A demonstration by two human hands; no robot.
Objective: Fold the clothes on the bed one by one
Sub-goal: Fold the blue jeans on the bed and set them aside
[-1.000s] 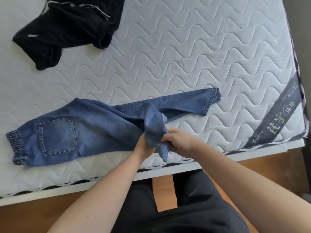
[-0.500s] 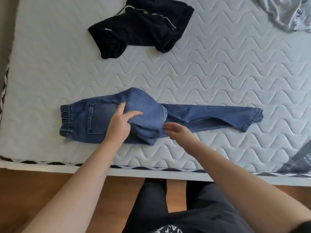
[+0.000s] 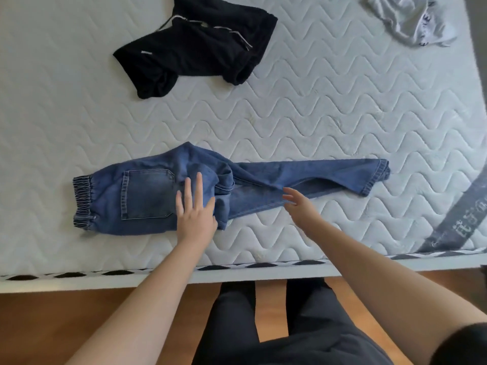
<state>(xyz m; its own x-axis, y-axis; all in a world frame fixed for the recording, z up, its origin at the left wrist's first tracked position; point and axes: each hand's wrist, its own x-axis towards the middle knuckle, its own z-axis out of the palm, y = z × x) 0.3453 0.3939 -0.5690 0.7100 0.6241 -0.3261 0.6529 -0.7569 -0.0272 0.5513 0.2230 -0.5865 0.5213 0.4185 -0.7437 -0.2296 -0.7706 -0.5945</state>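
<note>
Blue jeans (image 3: 147, 201): laid lengthwise near the front edge of the white quilted mattress (image 3: 342, 114), elastic waistband leftward, legs rightward. Left hand (image 3: 196, 213): flat, fingers straight and spread, pressing the seat beside the back pocket. Right hand (image 3: 299, 204): fingers extended, fingertips at the leg's near edge, gripping nothing. Black shorts (image 3: 200, 46) and grey garment (image 3: 413, 19): farther back.

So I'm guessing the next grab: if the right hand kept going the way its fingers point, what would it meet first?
Probably the jeans: the right hand points up-left at the leg section, though its height above the denim is unclear.
</note>
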